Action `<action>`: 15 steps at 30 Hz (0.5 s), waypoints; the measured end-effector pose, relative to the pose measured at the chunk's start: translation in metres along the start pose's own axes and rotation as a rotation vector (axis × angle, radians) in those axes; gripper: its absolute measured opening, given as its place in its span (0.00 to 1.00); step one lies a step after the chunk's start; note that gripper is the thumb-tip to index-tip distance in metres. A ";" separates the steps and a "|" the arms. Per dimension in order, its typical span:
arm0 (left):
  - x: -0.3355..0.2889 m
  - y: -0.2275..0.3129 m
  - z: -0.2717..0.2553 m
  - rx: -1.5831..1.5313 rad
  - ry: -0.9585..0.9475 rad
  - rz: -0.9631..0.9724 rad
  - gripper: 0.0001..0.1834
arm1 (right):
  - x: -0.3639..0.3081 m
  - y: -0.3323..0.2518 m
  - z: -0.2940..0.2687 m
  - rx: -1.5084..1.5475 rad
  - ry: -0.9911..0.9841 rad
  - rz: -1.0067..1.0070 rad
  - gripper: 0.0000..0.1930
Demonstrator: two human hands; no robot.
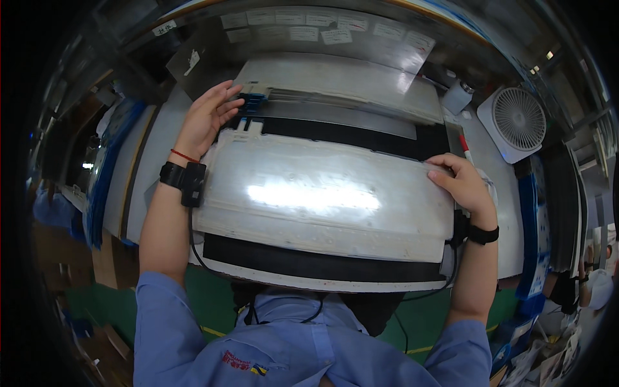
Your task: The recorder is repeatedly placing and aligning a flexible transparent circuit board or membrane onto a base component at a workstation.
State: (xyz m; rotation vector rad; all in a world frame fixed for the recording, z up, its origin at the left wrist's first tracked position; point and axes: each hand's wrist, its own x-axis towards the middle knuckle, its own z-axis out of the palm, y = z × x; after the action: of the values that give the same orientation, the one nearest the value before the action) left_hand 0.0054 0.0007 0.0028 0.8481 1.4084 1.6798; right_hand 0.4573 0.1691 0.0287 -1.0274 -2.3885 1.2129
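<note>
A large flat silvery panel (pixel 309 174) with a shiny, slightly wrinkled face lies across a black mat (pixel 309 258) in front of me. Pale tabs (pixel 249 126) stick out at its far left corner. My right hand (pixel 461 184) has its thumb on the panel's far right corner, with the fingers bent round the edge. Beyond the tabs, my left hand (pixel 211 118) is raised with its fingers apart. Those fingertips are beside blue strips (pixel 253 102) at the left end of a second silvery panel (pixel 335 84), whose near edge is blurred. I cannot tell whether they touch.
A white fan (pixel 516 122) stands at the far right, near a pale bottle (pixel 457 97) and a red-capped marker (pixel 465 147). A metal back plate (pixel 329 35) carries several paper labels. Blue-edged stacks (pixel 113 168) flank the table. Cables hang from my wrist straps.
</note>
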 end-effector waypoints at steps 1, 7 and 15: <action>0.000 0.000 0.001 0.002 -0.004 0.005 0.24 | -0.001 -0.003 0.001 0.013 0.026 -0.015 0.11; 0.001 -0.002 -0.002 0.008 0.029 0.051 0.23 | 0.000 0.005 0.003 0.085 0.131 -0.041 0.09; 0.003 -0.004 -0.005 -0.014 0.030 0.029 0.17 | 0.005 0.013 0.000 0.063 0.321 -0.330 0.07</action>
State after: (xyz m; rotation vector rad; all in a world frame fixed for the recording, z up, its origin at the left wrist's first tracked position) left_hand 0.0004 0.0020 -0.0020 0.8418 1.4089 1.7289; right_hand 0.4595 0.1776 0.0179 -0.7090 -2.1469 0.9212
